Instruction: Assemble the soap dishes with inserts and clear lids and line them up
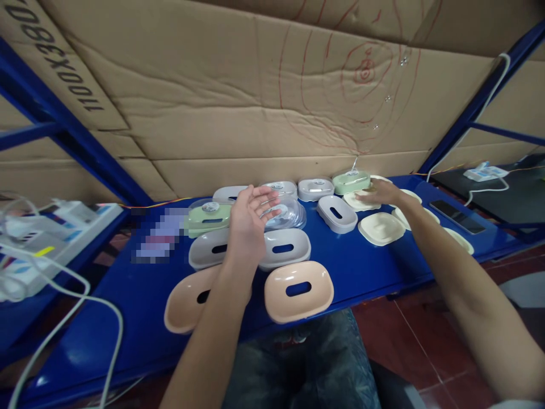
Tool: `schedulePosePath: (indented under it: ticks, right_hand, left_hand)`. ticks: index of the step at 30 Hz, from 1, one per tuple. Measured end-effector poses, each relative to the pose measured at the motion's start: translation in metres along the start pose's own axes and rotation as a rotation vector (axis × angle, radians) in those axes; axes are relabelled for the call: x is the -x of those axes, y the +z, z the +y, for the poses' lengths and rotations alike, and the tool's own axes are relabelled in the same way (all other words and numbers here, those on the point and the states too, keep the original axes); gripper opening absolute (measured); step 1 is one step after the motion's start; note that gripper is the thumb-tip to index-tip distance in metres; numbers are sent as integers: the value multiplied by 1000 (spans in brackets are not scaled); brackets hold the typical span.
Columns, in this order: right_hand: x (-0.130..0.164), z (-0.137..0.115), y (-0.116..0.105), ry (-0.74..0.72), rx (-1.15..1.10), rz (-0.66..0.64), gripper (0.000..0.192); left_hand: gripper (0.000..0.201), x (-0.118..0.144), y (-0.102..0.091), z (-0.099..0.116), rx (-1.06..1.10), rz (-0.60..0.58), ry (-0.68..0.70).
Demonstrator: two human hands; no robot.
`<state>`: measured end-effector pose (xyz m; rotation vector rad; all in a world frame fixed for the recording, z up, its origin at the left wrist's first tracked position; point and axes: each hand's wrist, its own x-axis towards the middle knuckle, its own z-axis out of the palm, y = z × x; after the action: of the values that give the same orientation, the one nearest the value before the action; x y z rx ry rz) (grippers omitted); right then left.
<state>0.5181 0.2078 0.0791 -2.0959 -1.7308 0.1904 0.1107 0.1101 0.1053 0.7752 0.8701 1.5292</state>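
Observation:
My left hand is raised with its fingers stretched out and slightly apart, holding nothing. Just beyond its fingertips lies a stack of clear plastic lids. My right hand reaches to the back right, its fingers on the edge of a cream oval tray. Right behind that tray is a green soap dish under a clear lid. A grey soap dish with a slot sits to the left of my right hand. Another cream tray lies in front of it.
Two peach soap dishes lie at the front edge of the blue table. Several grey dishes and a lidded green dish stand behind. A phone is at right. Power strips and white cables are at left; cardboard backs the table.

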Motion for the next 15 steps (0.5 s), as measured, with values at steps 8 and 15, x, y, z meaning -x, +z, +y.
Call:
schedulePosePath:
  ticks: [8,15]
  right_hand:
    - [-8,17,-3,-85,382,-31,44]
    - [-11,15,-13,-117,408,-107,50]
  left_hand:
    - [44,2,0,2,0,-27,7]
    - [46,2,1,2,-1,-25,12]
